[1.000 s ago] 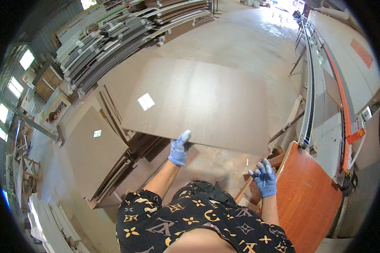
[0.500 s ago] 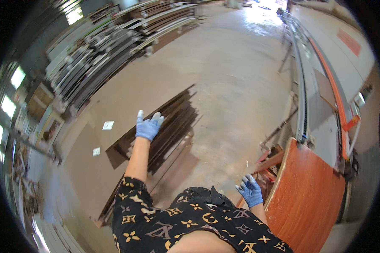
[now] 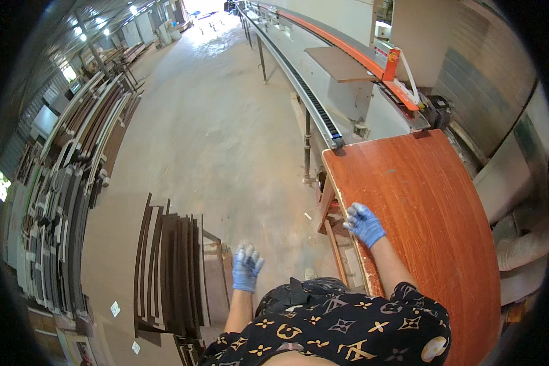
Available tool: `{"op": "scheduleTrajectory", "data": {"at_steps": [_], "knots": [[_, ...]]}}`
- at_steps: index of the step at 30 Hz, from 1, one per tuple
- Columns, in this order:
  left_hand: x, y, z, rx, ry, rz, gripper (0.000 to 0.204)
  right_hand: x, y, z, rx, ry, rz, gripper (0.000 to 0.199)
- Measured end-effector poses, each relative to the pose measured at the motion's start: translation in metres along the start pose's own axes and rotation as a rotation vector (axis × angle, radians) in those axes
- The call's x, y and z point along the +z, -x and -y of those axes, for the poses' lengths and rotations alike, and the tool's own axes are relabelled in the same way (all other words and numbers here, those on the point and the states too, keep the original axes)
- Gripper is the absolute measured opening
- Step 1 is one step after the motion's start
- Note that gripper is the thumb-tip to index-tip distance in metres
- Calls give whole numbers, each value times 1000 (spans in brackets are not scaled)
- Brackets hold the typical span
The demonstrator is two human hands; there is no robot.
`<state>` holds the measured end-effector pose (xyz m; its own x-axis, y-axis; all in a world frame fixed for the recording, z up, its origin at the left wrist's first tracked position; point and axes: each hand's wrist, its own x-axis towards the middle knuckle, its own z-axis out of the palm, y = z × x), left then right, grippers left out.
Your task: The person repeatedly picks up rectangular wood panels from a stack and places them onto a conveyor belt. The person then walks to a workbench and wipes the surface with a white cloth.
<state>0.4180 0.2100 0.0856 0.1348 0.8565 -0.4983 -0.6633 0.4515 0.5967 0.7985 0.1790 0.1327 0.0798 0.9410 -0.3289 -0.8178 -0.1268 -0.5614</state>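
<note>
My left hand (image 3: 246, 268), in a blue glove with pale fingertips, hangs in the air with its fingers stretched out and nothing in it. To its left stands a row of dark brown boards (image 3: 174, 268), nearest to that hand but apart from it. My right hand (image 3: 365, 225), gloved the same way, is over the left edge of a reddish-brown wooden table (image 3: 427, 201). Its fingers are loosely bent and apart, and I see nothing held. Whether it touches the table edge I cannot tell.
Beyond the table runs a long machine with a roller track (image 3: 314, 110) and an orange rail (image 3: 348, 43). A brown panel (image 3: 340, 64) lies on it. Stacked boards (image 3: 61, 226) line the left side. Concrete floor (image 3: 219, 146) stretches between them.
My view has swung to the right. My left hand has come away from above the brown boards and lowered toward my body. My right hand is now at the table's edge.
</note>
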Motion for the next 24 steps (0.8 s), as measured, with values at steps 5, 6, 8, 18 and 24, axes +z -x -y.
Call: {"op": "scheduleTrajectory", "data": {"at_steps": [5,6,8,18,24], "knots": [[32,-4,34,-40,-145,38,49,-31,-42,73,-73,68,-128,11],[31,-5,38,-42,-161,54,52,-39,-52,87,-67,63,-98,12],[33,-7,44,-25,-175,55,55,-47,-75,113,-65,45,-171,12],[8,19,78,-28,-154,-180,49,-60,-213,199,-84,18,-358,41],[-12,48,85,-63,-111,-374,43,-53,-267,208,-133,206,-338,63]]}}
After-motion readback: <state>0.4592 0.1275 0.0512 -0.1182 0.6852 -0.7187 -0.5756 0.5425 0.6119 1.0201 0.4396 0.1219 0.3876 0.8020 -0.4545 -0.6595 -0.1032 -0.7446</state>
